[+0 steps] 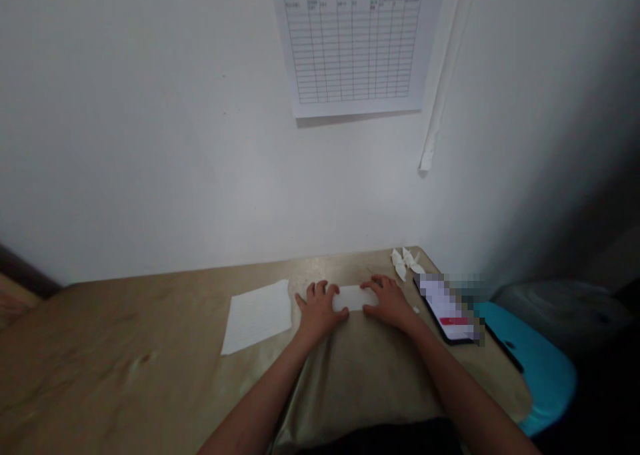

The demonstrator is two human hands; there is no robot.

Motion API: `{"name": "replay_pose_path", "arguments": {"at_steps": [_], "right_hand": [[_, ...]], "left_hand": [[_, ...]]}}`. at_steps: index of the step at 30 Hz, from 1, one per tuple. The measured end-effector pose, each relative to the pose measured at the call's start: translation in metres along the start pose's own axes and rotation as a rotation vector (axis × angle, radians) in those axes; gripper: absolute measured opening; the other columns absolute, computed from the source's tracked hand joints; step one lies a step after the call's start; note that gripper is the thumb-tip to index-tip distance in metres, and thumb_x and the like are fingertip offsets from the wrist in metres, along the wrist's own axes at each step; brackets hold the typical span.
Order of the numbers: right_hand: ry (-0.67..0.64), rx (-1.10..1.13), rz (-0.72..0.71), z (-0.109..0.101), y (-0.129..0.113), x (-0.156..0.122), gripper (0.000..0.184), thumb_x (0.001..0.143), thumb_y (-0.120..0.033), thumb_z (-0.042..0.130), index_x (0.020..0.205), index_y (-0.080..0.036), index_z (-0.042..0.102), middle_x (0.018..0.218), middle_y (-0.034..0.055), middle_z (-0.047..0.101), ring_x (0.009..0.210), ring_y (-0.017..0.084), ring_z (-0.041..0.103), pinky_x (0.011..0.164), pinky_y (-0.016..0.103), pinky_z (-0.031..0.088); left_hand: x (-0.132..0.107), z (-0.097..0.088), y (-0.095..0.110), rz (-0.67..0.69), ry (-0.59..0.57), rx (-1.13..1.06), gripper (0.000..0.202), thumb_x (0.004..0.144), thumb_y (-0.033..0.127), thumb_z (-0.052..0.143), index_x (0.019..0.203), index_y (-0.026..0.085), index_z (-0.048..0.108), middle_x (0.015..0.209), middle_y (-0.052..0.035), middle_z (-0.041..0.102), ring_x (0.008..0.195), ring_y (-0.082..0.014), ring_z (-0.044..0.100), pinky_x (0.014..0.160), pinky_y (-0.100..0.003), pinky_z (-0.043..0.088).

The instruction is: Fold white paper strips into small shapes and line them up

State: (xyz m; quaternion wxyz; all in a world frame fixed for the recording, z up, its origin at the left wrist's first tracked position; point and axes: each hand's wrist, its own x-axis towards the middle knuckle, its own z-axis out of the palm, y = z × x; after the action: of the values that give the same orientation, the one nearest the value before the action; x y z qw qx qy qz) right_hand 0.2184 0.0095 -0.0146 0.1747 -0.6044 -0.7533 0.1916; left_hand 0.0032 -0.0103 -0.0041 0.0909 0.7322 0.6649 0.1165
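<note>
One paper strip (354, 298), long axis left-right

single head cam, looks forward-down over table (125, 348) toward wall (150, 141), hands sit mid-distance, lower centre

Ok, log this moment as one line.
left hand: flat on folded paper | right hand: flat on its other end | white sheet: left of hands | phone: right of hands

Folded paper (354, 298) ends covered, phone screen (447, 306) pixelated
</note>
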Motion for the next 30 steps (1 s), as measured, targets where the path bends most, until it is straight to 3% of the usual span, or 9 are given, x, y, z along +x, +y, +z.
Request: {"name": "replay_pose_path", "arguments": {"at_steps": [13, 30], "right_hand": [[-0.044, 0.170, -0.098, -0.006, 0.032, 0.008, 0.062, 0.065, -0.015, 0.069, 0.126, -0.026, 0.066, 0.145, 0.0096, 0.044, 0.136, 0.028, 0.042, 0.116, 0.042, 0.030], [-0.075, 0.263, -0.173, -0.008, 0.052, 0.012, 0.066, 0.061, -0.006, 0.059, 0.125, -0.021, 0.066, 0.144, 0.0115, 0.045, 0.138, 0.026, 0.042, 0.119, 0.043, 0.029]], "left_hand": [[0.008, -0.017, -0.020, 0.072, -0.130, -0.086, 0.045, 0.077, 0.034, 0.070, 0.122, 0.036, 0.060, 0.151, -0.0058, 0.044, 0.147, -0.0353, 0.025, 0.109, -0.080, 0.010], [0.015, -0.028, -0.044, 0.173, -0.228, -0.087, 0.051, 0.077, 0.027, 0.068, 0.126, 0.039, 0.060, 0.154, -0.0018, 0.044, 0.147, -0.0351, 0.028, 0.113, -0.075, 0.011]]}}
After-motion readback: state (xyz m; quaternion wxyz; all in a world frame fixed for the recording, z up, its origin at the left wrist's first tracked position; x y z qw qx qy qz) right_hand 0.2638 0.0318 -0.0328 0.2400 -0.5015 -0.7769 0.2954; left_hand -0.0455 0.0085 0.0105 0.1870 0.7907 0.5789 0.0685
